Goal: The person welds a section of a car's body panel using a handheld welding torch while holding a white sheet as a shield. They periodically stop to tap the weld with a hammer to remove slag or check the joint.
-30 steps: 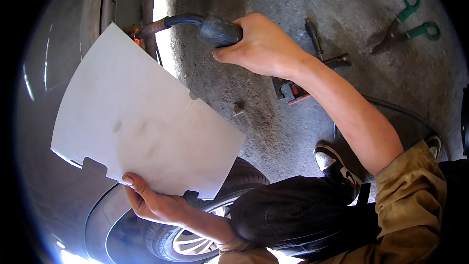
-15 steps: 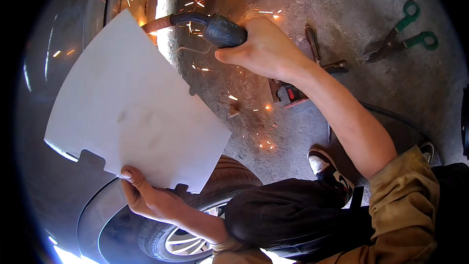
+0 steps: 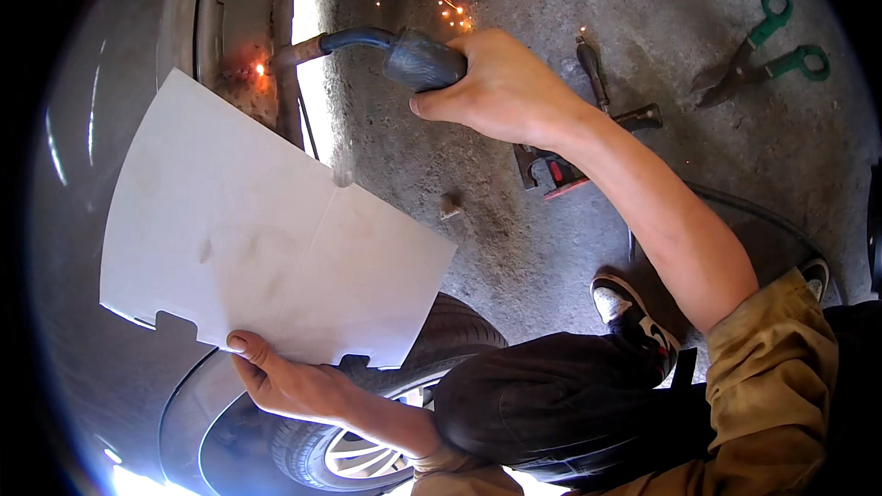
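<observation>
My right hand [image 3: 501,87] is wrapped round the black handle of a welding torch [image 3: 424,59]. The torch's nozzle points left at a car's sill [image 3: 246,83], where a small spot glows orange on the scorched metal. In my left hand [image 3: 285,377] is a pale cardboard sheet [image 3: 276,239] with notches along its lower edge, pinched near that edge with my thumb on top. The sheet lies between me and the car body and hides part of the panel. A few sparks [image 3: 450,7] fly over the floor beyond the torch.
A car wheel [image 3: 367,445] stands below the sheet. On the concrete floor lie a hammer [image 3: 595,73], a red and black tool [image 3: 559,174] partly behind my forearm, and green-handled snips [image 3: 758,50]. A dark cable [image 3: 763,211] runs past my shoe [image 3: 629,312].
The sheet has dropped lower, uncovering the sill and the nozzle's end. The large spray of sparks has died down to a few, and the bright weld light has shrunk to a glowing spot.
</observation>
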Demonstrator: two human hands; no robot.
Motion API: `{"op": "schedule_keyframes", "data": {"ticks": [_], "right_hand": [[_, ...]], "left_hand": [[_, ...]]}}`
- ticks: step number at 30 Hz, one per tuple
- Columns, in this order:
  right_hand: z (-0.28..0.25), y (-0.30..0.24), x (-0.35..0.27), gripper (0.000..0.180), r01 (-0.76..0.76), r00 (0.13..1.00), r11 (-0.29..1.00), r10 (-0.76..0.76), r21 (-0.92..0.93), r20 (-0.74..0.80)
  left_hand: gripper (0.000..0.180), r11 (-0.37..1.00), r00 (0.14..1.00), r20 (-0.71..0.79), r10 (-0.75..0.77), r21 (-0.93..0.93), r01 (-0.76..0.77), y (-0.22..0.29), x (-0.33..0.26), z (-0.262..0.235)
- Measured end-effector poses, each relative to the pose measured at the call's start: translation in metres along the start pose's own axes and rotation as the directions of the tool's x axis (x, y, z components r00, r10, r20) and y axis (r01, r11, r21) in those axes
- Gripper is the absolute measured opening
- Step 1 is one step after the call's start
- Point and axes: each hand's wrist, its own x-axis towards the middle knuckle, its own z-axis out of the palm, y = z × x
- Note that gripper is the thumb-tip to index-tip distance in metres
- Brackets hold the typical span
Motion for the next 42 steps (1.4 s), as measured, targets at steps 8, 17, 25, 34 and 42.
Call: {"op": "schedule_keyframes", "data": {"ticks": [8,17,25,34,42], "right_hand": [[0.004,0.005,0.003,0.032,-0.042,0.999,0.999,0.042,-0.013,0.005],[0.003,0.0,0.002,0.032,-0.045,0.999,0.999,0.045,-0.012,0.023],[0.006,0.004,0.008,0.028,-0.022,1.0,0.999,0.022,0.029,0.015],[0.01,0.005,0.007,0.028,-0.005,1.0,0.998,0.006,0.058,-0.003],[0.009,0.002,0.003,0.034,-0.008,1.0,1.0,0.008,0.025,-0.007]], "left_hand": [[0.065,0.999,1.0,0.019,0.015,0.039,-0.016,-0.006,-0.001,0.001],[0.06,0.997,1.0,0.008,0.006,0.073,-0.006,-0.004,-0.003,0.007],[0.061,0.999,1.0,0.019,0.013,0.037,-0.014,-0.005,-0.003,0.007],[0.064,0.999,1.0,0.024,0.011,0.039,-0.012,-0.007,-0.002,0.007],[0.059,0.997,0.997,0.069,0.017,0.07,-0.022,-0.007,-0.005,0.01]]}}
